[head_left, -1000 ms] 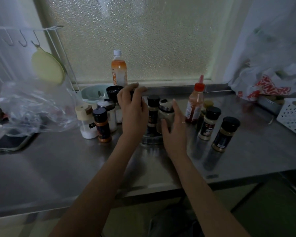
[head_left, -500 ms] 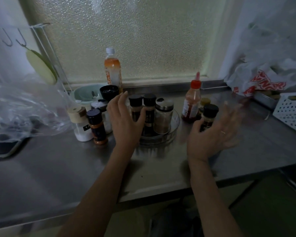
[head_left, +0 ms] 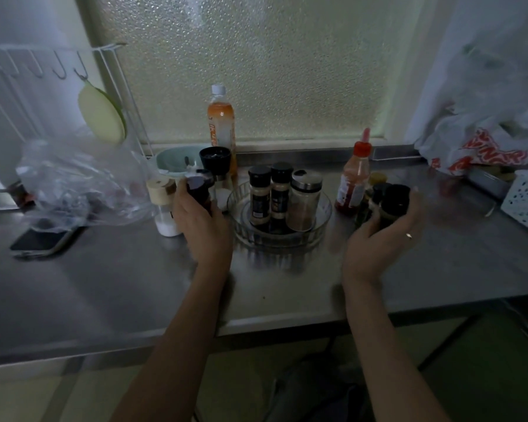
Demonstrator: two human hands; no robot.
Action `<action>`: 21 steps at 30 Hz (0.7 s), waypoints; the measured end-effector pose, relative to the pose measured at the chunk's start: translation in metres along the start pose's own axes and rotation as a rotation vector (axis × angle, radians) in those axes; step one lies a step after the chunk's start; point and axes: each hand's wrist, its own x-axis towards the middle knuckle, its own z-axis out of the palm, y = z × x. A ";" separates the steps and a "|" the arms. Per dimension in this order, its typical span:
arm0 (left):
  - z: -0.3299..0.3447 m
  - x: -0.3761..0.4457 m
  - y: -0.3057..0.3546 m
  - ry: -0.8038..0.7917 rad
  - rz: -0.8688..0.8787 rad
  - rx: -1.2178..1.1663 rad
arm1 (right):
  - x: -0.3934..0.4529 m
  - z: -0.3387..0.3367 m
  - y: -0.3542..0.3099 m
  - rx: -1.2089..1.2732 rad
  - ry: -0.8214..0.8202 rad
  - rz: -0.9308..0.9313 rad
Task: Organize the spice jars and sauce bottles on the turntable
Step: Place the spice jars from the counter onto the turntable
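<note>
Left hand [head_left: 200, 220] curls round a dark-capped spice jar [head_left: 199, 190], upright, just left of the turntable [head_left: 279, 236] at mid-counter; right hand [head_left: 384, 231] cups another black-capped jar [head_left: 393, 205] just right of it. Both are about equally near the turntable between them. No label reads clearly in this dim light.

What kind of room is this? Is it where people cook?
Most likely a home kitchen. There is a steel counter under a frosted window, spice jars standing on a clear turntable, a red sauce bottle, and a wire rack with hooks on the wall.
</note>
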 end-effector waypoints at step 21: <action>0.036 -0.022 0.016 -0.472 0.365 -0.014 | -0.004 0.046 0.003 0.189 -0.644 -0.077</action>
